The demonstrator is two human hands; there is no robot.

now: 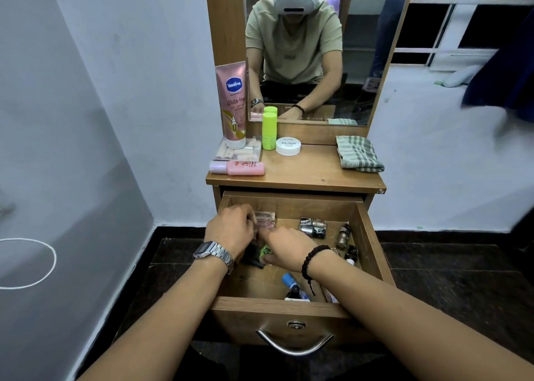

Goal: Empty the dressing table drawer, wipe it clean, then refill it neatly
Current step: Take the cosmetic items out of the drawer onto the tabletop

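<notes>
Wooden tabletop, white walls

Pink tube; lime-green bottle; green-striped cloth; white jar.

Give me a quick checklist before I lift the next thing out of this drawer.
1. Drawer pulled fully open: ok.
2. Left hand grips the clear bottle: ok.
3. Right hand has a firm hold on something: cannot tell.
4. Free space on the tabletop to set things down: ok.
5. Cloth ready for wiping: ok.
6. Drawer emptied: not ok, nail polish bottles remain.
</notes>
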